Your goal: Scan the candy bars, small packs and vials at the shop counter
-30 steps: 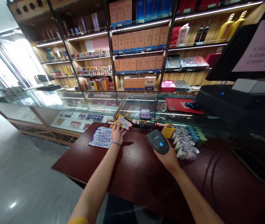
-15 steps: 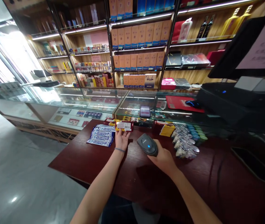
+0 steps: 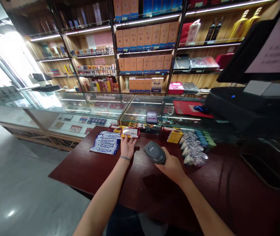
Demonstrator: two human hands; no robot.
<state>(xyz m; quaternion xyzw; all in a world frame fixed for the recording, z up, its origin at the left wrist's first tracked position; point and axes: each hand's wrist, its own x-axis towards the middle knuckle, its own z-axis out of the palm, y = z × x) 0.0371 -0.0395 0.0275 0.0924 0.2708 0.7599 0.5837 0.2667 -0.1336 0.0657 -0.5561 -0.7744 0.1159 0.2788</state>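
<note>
My left hand [image 3: 127, 147] grips a red and yellow snack packet [image 3: 129, 131] by its lower edge, its white barcode label facing me. In my right hand [image 3: 171, 165] is a dark grey barcode scanner [image 3: 154, 152], its head pointed toward the packet and a short gap apart from it. Left of my left hand lie several blue and white packets [image 3: 105, 143] in an overlapping row. A stack of red and yellow packets [image 3: 171, 135] sits beyond the scanner, beside small silver-lidded jars [image 3: 191, 152].
The dark red wooden table [image 3: 80, 170] meets a glass display counter [image 3: 100, 108]. A monitor [image 3: 255, 49] and a black machine [image 3: 243, 105] loom at the right. A red mat [image 3: 186, 108] holds a mouse. Shelves of boxes [image 3: 142, 65] line the back wall.
The blue light on the scanner has gone out. Both hands keep almost the same place, with the packet and scanner still held; the whole view has shifted slightly.
</note>
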